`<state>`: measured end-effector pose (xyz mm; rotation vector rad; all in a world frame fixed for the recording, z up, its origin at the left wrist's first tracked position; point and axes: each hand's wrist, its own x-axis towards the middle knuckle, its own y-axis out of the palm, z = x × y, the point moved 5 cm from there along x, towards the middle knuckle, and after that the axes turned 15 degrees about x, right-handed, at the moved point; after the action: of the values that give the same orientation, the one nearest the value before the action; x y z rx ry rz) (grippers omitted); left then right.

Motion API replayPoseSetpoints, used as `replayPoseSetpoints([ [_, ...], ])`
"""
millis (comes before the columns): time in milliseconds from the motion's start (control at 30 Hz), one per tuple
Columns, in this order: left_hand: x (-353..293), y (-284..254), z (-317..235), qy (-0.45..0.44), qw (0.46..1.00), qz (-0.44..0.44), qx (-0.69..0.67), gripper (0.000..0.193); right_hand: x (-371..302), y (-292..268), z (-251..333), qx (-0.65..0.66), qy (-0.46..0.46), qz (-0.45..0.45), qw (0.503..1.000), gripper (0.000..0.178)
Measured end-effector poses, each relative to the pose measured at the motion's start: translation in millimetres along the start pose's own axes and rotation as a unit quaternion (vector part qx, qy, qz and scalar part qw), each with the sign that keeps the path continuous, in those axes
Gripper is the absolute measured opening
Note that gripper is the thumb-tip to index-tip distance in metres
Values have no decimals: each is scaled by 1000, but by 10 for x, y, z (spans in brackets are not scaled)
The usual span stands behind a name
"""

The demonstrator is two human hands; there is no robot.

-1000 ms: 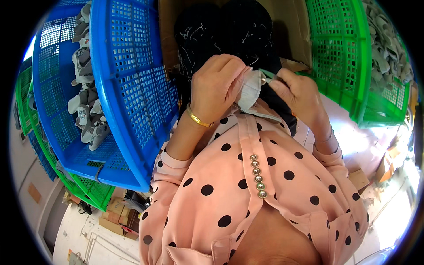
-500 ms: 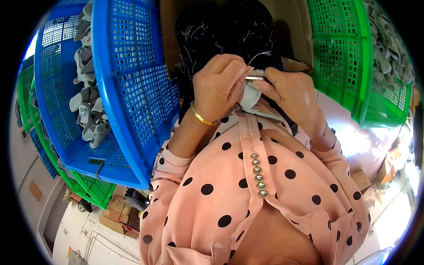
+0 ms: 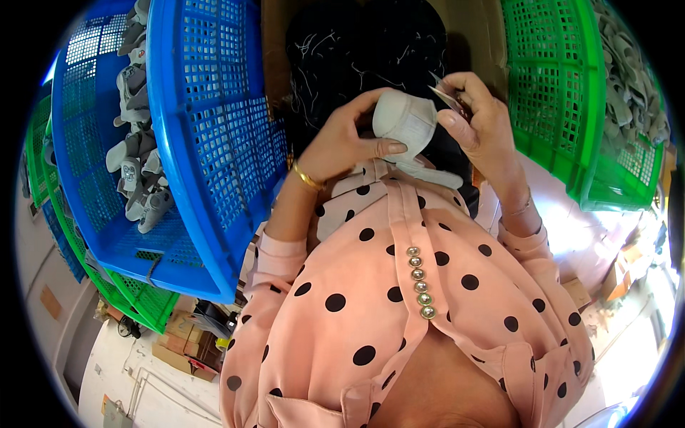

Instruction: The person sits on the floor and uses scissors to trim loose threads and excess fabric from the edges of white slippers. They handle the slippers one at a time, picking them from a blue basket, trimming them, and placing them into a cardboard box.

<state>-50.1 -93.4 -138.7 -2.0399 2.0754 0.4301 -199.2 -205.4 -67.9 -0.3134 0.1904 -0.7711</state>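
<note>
My left hand (image 3: 339,146) grips a small pale grey-white fabric shoe upper (image 3: 404,120) in front of my waist, its thumb laid along the near side. The rounded, seamed part of the upper faces up, and a flap of it hangs toward my shirt. Just to the right, my right hand (image 3: 486,132) is closed around small metal thread snips (image 3: 444,96). Their pointed blades stick out up and left, apart from the upper. The fingers partly cover the handle of the snips.
On the left a blue plastic crate (image 3: 221,143) holds several small grey shoe uppers (image 3: 135,171). A green crate (image 3: 549,93) on the right has a heap of grey pieces (image 3: 631,78) beyond its wall. Thread ends lie on my dark trousers (image 3: 328,50), with a cardboard box (image 3: 474,43) around them.
My hands have drawn apart; the right, with the snips, moved away from the upper. My left hand has turned the upper, so its rounded part now shows.
</note>
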Motion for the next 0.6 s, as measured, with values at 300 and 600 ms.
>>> replayPoseSetpoints([
  [300, 92, 88, -76, -29, 996, 65, -60, 48, 45, 32, -241, 39, 103, 135, 985, 45],
  [600, -158, 93, -12, 45, 966, -177, 183, 16, -58, 26, -442, 63, 75, 57, 994, 46],
])
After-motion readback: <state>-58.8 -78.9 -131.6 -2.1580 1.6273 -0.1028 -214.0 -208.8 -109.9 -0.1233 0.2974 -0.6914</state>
